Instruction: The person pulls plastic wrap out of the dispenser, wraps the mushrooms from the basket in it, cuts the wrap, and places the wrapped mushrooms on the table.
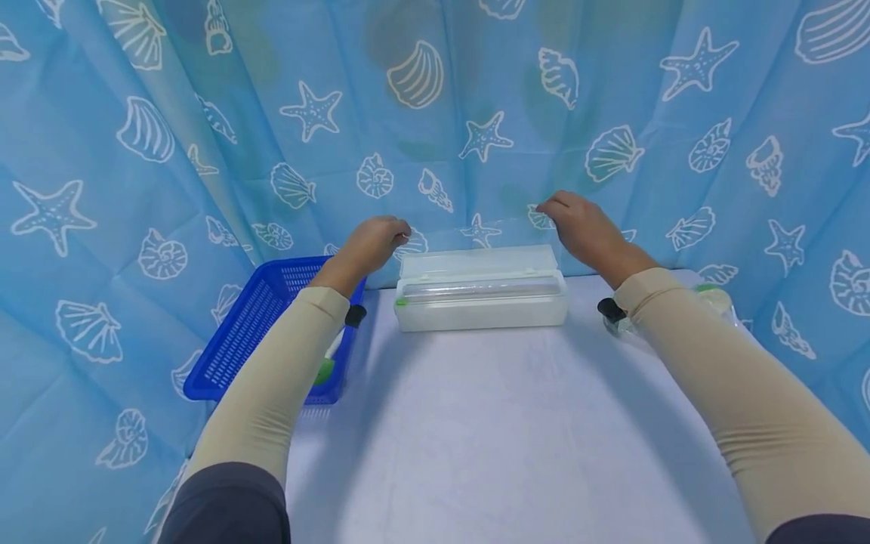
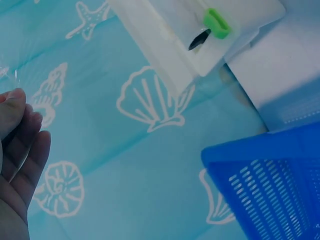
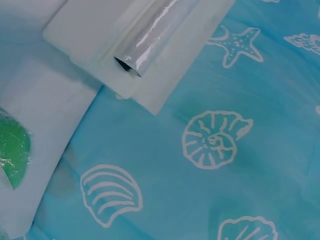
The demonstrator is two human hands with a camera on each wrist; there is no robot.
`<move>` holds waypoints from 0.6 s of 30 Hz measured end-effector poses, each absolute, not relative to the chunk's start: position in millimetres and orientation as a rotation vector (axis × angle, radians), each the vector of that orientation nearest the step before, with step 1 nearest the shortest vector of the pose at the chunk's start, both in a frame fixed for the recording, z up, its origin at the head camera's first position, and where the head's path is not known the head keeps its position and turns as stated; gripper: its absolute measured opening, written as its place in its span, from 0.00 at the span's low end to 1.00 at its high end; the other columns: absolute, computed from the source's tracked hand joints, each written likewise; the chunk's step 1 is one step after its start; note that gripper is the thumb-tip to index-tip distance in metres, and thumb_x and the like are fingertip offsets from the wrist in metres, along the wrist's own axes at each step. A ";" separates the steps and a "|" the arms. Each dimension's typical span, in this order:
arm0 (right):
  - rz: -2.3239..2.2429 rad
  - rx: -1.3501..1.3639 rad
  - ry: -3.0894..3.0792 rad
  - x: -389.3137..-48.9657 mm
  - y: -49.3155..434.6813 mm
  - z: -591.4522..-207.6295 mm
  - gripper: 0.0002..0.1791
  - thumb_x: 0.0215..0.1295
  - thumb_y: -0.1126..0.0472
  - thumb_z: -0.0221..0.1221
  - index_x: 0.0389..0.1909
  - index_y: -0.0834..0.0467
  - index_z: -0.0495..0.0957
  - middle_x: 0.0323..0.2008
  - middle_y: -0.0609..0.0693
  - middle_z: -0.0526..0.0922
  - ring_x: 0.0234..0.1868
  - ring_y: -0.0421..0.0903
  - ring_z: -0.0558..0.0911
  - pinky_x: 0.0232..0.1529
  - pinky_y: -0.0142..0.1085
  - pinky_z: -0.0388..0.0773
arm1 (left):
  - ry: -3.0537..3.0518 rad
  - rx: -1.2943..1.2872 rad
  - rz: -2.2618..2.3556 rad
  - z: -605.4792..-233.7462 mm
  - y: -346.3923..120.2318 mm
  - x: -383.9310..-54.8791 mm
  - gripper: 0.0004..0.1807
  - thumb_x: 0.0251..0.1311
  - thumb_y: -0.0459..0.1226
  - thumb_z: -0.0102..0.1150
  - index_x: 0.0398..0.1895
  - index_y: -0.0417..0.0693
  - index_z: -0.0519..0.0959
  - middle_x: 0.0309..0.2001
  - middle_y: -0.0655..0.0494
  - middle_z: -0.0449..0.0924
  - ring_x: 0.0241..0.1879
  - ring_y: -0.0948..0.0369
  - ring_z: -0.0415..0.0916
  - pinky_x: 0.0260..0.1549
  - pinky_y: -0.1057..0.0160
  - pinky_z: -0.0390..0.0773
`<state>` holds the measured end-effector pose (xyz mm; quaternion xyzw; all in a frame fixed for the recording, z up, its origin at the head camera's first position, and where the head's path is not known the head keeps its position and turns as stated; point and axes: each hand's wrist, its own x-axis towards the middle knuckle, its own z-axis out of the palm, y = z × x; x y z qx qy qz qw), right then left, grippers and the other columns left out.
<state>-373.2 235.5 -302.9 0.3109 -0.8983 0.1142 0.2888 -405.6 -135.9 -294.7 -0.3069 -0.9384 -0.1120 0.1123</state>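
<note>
A white cling film dispenser box [image 1: 481, 315] stands at the table's far edge, its lid [image 1: 479, 261] tipped up. Inside lies a shiny roll of cling film [image 1: 482, 289], and a green piece [image 2: 217, 24] sits at the box's left end. Above and to the left of the box, my left hand [image 1: 372, 243] pinches clear film between thumb and fingertips. Higher up at the right, my right hand [image 1: 586, 230] has thumb and fingers together on the other end of the film. The sheet between them is nearly invisible against the curtain. The right wrist view does not show the right hand.
To the left is a blue plastic basket [image 1: 272, 264] with a green and white item [image 1: 325, 372] inside, partly behind the left forearm. At right, a green thing in clear film [image 3: 14, 150] lies on the table [image 1: 503, 431]. A shell-patterned blue curtain [image 1: 448, 91] hangs behind.
</note>
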 end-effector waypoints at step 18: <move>0.281 0.811 -2.342 -369.1 233.1 -271.3 0.18 0.63 0.82 0.52 0.50 0.66 0.76 0.43 0.60 0.76 0.47 0.57 0.78 0.49 0.46 0.78 | -2.653 -0.907 -0.274 -260.7 -138.9 -398.0 0.07 0.69 0.34 0.55 0.43 0.45 0.83 0.42 0.52 0.82 0.43 0.55 0.78 0.47 0.56 0.77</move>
